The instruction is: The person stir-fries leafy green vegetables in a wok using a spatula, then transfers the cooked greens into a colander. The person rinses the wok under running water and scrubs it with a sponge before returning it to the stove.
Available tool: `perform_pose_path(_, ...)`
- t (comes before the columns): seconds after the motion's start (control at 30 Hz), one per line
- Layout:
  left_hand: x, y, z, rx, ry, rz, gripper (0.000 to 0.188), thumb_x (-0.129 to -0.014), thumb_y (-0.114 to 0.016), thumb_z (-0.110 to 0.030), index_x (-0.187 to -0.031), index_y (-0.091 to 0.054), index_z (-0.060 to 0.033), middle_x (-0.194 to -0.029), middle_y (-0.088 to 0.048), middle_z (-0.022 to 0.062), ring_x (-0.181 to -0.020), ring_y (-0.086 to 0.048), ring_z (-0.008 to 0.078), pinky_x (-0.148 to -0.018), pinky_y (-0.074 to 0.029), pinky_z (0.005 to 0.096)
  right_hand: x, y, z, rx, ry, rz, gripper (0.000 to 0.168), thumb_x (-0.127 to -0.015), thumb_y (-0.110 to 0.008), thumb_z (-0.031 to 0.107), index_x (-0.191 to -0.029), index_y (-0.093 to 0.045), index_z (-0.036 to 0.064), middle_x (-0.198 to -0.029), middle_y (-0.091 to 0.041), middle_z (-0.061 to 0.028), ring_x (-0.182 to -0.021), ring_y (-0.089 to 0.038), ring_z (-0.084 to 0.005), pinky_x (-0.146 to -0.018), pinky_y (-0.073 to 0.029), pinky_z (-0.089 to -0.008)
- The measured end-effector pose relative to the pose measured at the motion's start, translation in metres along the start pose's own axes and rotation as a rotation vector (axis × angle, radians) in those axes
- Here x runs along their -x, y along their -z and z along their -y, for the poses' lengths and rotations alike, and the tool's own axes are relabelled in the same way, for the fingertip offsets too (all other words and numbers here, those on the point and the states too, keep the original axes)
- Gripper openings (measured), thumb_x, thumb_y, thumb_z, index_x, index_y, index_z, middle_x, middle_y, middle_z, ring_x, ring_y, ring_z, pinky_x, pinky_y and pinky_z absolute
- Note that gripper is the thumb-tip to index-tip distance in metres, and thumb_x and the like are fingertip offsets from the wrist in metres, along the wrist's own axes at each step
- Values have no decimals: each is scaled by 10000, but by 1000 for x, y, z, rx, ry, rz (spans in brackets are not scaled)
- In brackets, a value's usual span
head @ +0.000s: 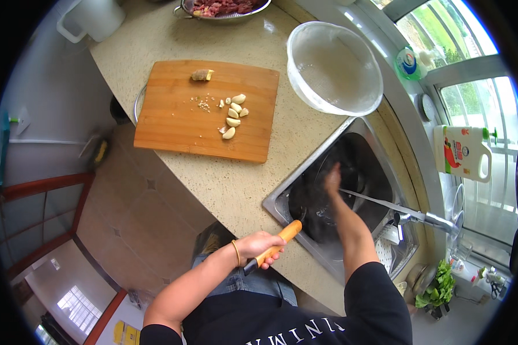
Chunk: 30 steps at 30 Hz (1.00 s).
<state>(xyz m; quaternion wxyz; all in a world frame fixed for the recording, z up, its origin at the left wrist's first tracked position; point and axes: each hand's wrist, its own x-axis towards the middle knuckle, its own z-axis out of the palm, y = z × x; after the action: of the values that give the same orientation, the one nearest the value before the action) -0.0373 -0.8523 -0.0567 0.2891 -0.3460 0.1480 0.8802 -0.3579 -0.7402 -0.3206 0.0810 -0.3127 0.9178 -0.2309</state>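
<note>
My left hand [261, 246] is closed around the wooden handle [290, 232] of a dark wok [306, 189]. The wok sits tilted in the stainless steel sink [277, 210], its handle sticking out over the front rim. Inside the wok is my right hand [333, 177], blurred; whether it holds anything cannot be made out. A stream of water [367, 197] runs from the chrome faucet [436, 222] into the wok close to that hand.
A wooden cutting board [177, 116] carries garlic cloves [233, 122] and a piece of ginger [202, 75]. Behind the sink's left corner stands a translucent plastic basin [300, 86]. A metal colander [241, 16] holds raw meat. Leafy greens [438, 284] and a white jug [462, 151] are to the right.
</note>
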Motion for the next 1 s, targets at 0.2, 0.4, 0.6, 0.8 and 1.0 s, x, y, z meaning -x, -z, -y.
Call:
perform_pose_path(0.2, -31, 8, 10, 618, 212, 372, 176, -848, -487, -154, -889, -440, 11, -644, -421, 10, -507, -439, 59, -396, -406, 169, 100, 54, 51, -259, 372, 529, 467, -757, -570, 164, -1160, -418, -16, -1037, -527, -258, -998, -505, -384, -845, -422, -386)
perform_pose_path(0.4, -14, -84, -8, 712, 262, 270, 131, -832, -449, -54, -720, -383, -47, -580, -373, -22, -431, -363, 21, -349, -340, 151, 107, 185, 2, 279, 250, 723, 318, -759, -548, 215, -1001, -439, 41, -841, -585, -214, -806, -552, -393, -673, -437, -460)
perform_pose_path(0.6, -1, -174, 13, 40, -92, -127, 140, -811, -484, -40, -716, -383, -62, -583, -380, -26, -459, -382, 27, -390, -348, 164, 118, 273, 9, -266, 14, 108, 355, -763, -590, 212, -1035, -446, 35, -905, -581, -225, -863, -553, -387, -735, -438, -424)
perform_pose_path(0.8, 40, -188, 44, -808, -260, -424, 102, -789, -522, -83, -752, -440, -36, -603, -446, 17, -451, -443, 75, -377, -394, 216, 138, 298, -11, -523, -90, -135, 395, -754, -606, 257, -1032, -459, 17, -940, -557, -176, -879, -534, -281, -772, -421, -356)
perform_pose_path(1.0, 61, -186, 64, -770, -345, -383, 129, -783, -547, -93, -763, -430, -43, -603, -453, 11, -439, -437, 77, -366, -382, 219, 158, 307, -17, -763, -210, -208, 410, -760, -617, 252, -1057, -467, 12, -974, -561, -161, -889, -541, -233, -717, -445, -334)
